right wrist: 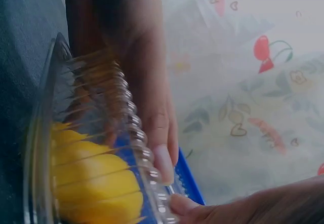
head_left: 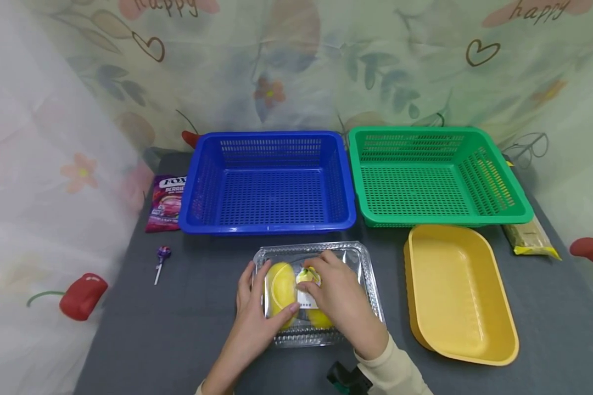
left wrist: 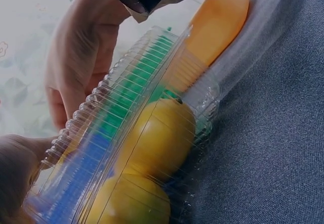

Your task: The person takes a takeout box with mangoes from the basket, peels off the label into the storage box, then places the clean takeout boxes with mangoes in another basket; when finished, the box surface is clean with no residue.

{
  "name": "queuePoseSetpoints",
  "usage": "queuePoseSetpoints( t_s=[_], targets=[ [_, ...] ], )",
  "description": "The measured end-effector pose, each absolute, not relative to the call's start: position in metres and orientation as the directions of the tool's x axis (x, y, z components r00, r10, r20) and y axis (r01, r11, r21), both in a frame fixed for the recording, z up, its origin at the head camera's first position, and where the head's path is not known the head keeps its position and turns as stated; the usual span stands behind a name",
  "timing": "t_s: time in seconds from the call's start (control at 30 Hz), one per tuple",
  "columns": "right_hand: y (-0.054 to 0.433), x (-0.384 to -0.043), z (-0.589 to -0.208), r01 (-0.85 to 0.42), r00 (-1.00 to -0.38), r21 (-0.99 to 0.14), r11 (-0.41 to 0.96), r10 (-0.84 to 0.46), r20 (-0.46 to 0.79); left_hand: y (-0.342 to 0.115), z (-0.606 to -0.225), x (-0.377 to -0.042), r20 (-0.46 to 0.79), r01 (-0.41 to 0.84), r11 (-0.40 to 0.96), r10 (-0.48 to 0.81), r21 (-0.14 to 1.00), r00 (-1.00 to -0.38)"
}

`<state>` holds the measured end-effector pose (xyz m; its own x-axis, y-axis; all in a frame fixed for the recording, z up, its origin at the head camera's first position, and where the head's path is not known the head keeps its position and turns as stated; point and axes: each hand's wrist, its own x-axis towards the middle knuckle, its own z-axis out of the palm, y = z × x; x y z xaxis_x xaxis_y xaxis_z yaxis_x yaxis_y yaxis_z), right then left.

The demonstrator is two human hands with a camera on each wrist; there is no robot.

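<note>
A clear plastic clamshell box (head_left: 353, 255) lies closed on the dark tabletop, with large yellow fruits (head_left: 283, 285) inside. Through its ribbed side, two rounded yellow fruits (left wrist: 159, 138) show in the left wrist view. On top of the lid is a white and yellow label (head_left: 307, 299). My left hand (head_left: 254, 315) rests on the lid's left part, fingers straight and thumb stretched toward the label. With thumb and bent forefinger, my right hand (head_left: 343, 302) pinches at the label's upper part; its fingertips partly cover it. In the right wrist view, the box's ribbed edge (right wrist: 136, 127) stands beside the hands.
Behind the box stand a blue basket (head_left: 272, 227) and a green basket (head_left: 445, 219). To the right is a yellow tray (head_left: 457, 296), near a yellowish packet (head_left: 531, 238). A lollipop (head_left: 163, 255) and a purple candy bag (head_left: 165, 206) lie at left.
</note>
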<state>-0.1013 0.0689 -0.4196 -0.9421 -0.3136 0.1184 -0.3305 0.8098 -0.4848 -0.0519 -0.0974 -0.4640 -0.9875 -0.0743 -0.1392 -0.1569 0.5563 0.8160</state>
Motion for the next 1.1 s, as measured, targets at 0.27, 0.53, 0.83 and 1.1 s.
queuePoseSetpoints(
  t_s=[0.27, 0.53, 0.83, 1.1],
  targets=[
    [0.072, -0.103, -0.422, -0.399, -0.914, -0.477, 0.783, -0.384, 0.135, -0.098, -0.464, -0.051, -0.126, -0.144, 0.548, -0.070, 0.824, -0.990],
    [0.076, -0.112, -0.422, -0.458, -0.880, -0.468, 0.756, -0.459, 0.119, -0.098, -0.465, -0.051, -0.117, -0.133, 0.546, -0.064, 0.827, -0.991],
    [0.076, -0.107, -0.420, -0.334, -0.932, -0.505, 0.795, -0.358, 0.053, -0.097, -0.465, -0.050, -0.172, -0.187, 0.558, -0.080, 0.809, -0.982],
    [0.066, -0.071, -0.414, -0.058, -0.998, -0.571, 0.819, -0.046, 0.035, -0.095, -0.465, -0.048, -0.122, -0.163, 0.563, -0.111, 0.810, -0.986]
  ],
)
